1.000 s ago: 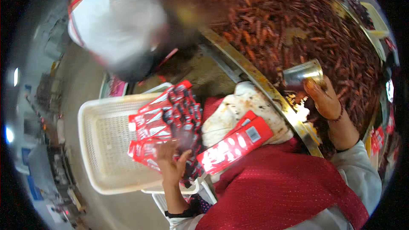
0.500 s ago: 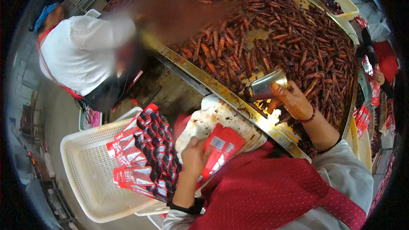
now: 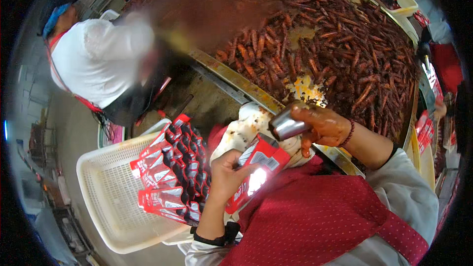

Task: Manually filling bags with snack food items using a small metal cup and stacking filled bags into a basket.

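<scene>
Your right hand (image 3: 322,125), curled around a metal cup (image 3: 288,124), has swung from the brown strips (image 3: 364,64) toward the red pouch (image 3: 272,154) your left hand (image 3: 226,175) pinches.

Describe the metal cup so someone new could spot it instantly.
Find the big tray heaped with dark reddish-brown pieces, then follow its near metal rim to the person's right hand. That hand grips the metal cup. Its smooth, shiny silver surface sets it apart from the red packet held nearby in the left hand.
</scene>
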`<state>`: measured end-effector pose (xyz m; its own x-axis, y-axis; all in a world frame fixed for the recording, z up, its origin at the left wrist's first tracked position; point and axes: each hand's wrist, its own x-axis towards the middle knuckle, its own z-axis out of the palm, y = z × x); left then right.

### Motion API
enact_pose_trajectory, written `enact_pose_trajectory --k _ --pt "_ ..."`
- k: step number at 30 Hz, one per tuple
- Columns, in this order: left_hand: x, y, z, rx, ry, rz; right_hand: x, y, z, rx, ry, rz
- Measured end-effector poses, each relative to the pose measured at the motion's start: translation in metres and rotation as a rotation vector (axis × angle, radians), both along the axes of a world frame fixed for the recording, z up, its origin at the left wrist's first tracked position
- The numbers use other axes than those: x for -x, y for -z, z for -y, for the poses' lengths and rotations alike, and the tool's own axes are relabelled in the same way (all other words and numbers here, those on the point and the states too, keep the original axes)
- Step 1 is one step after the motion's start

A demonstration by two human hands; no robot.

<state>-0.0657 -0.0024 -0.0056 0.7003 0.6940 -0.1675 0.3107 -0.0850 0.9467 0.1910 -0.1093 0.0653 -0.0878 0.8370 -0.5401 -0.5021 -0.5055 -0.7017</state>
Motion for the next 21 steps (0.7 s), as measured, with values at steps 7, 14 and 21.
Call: enact_pose_trajectory --k 7,14,21 --pt "-0.034 -0.006 0.014 0.126 0.209 0.155 0.021 -0.01 -0.008 -0.588 -0.813 1.289" --pt "-0.035 -0.023 0.008 0.508 -0.047 0.174 -0.099 0.12 -0.071 -0.31 0.463 1.191" --pt "-0.033 -0.019 0.006 0.44 -0.041 0.152 -0.154 0.236 -0.088 0.275 0.206 1.485"
